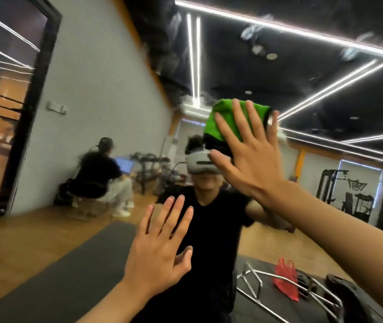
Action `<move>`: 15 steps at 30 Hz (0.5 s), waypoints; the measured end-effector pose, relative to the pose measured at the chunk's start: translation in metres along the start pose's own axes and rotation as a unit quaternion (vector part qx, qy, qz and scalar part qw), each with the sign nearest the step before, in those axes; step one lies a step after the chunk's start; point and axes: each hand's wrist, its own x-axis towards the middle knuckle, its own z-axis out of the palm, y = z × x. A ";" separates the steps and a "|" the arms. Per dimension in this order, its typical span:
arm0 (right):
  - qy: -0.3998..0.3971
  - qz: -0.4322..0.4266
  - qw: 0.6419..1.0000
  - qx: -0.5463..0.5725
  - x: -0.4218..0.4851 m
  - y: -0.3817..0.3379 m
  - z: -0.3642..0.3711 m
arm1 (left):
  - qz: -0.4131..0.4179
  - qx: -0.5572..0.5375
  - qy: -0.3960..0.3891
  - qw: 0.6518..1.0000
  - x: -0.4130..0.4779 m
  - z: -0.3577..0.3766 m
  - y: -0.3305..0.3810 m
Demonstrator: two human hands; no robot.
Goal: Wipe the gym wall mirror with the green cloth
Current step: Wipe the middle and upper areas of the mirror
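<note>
Green cloth is pressed to the wall mirror under a spread right hand for wiping; the left hand is raised open.

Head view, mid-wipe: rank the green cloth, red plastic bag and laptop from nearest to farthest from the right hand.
1. green cloth, pressed against the mirror under the right hand.
2. red plastic bag, reflected low on the right.
3. laptop, reflected far back on the left.

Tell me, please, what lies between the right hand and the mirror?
The green cloth lies there, pressed against the mirror under the right hand, whose fingers are spread; the head view shows it.
</note>
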 end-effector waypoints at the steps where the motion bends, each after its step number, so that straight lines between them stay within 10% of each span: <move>1: 0.014 -0.009 1.000 0.012 0.016 -0.021 0.004 | 0.000 -0.002 0.000 1.000 0.000 0.000 0.000; 7: -0.006 -0.057 0.998 0.036 0.066 -0.110 0.011 | 0.011 -0.005 0.002 1.000 -0.002 -0.001 -0.007; 15: 0.004 -0.023 1.000 -0.011 -0.028 0.025 0.005 | 0.017 0.016 -0.001 1.000 -0.002 0.000 -0.006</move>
